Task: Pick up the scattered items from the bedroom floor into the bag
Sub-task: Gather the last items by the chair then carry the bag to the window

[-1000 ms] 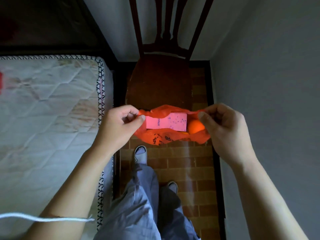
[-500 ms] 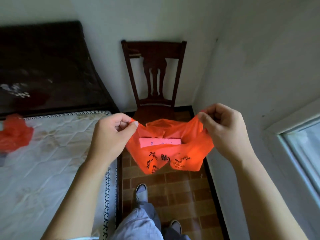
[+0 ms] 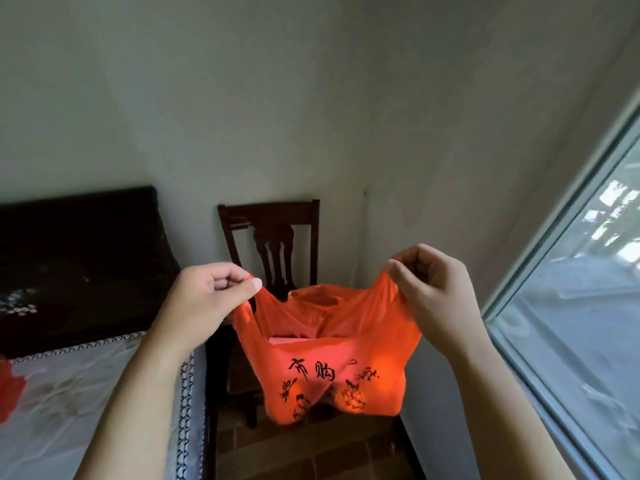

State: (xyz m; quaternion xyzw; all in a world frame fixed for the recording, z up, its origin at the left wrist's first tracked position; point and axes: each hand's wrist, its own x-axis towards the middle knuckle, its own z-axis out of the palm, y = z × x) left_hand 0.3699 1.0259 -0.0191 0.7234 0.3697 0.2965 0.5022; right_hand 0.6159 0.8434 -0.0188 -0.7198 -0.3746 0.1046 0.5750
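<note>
Before the chair [image 3: 273, 237], beside the bed [image 3: 69, 393]: orange bag [image 3: 332, 368], hanging loaded, pink box [image 3: 291, 340] showing inside. I am pinching one handle in each hand, left hand [image 3: 204, 299], right hand [image 3: 433, 289]; keeping pulls even should be preventing tearing.

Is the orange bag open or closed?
Open. The left hand and right hand pull the bag handles apart, and a pink box shows inside.
</note>
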